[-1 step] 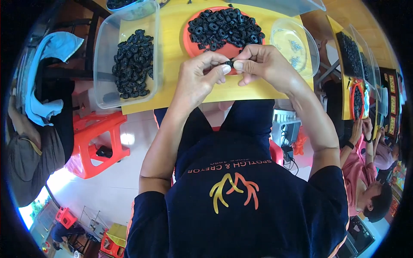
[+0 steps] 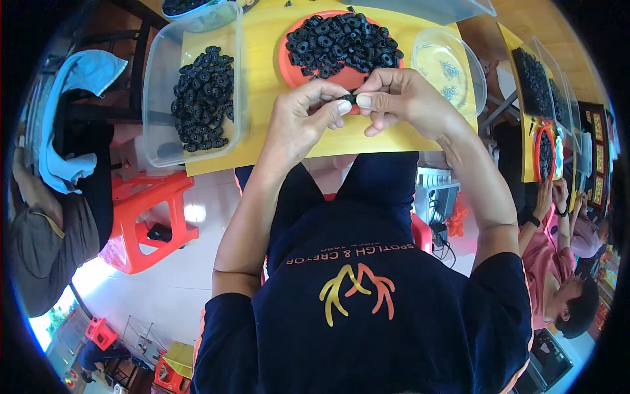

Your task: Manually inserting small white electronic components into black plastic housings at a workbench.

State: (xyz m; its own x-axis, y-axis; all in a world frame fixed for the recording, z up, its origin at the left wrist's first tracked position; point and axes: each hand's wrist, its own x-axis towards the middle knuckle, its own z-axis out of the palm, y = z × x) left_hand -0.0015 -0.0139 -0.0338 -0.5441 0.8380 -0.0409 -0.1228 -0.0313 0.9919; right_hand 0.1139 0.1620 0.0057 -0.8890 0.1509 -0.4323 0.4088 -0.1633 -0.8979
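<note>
Between the fingertips of both hands is a small black plastic part [image 2: 350, 98], mostly hidden by the fingers. My left hand [image 2: 303, 118] pinches it from the left with thumb and index finger. From the other side, my right hand [image 2: 405, 98] grips it the same way. Just beyond the hands, a round red tray [image 2: 286, 69] carries a heap of similar black ring-shaped parts [image 2: 344, 43]. To the left, a clear plastic tub [image 2: 156, 108] contains many black parts [image 2: 203, 98]. On the right, a round clear dish [image 2: 478, 79] holds tiny silvery pieces [image 2: 450, 70].
Everything stands on a yellow tabletop [image 2: 262, 134]. Another tub [image 2: 210, 16] sits at the far left, and a clear bin [image 2: 420, 8] at the far edge. A red stool [image 2: 147, 223] is at left. On the right, a person in pink [image 2: 550, 262] works at another table.
</note>
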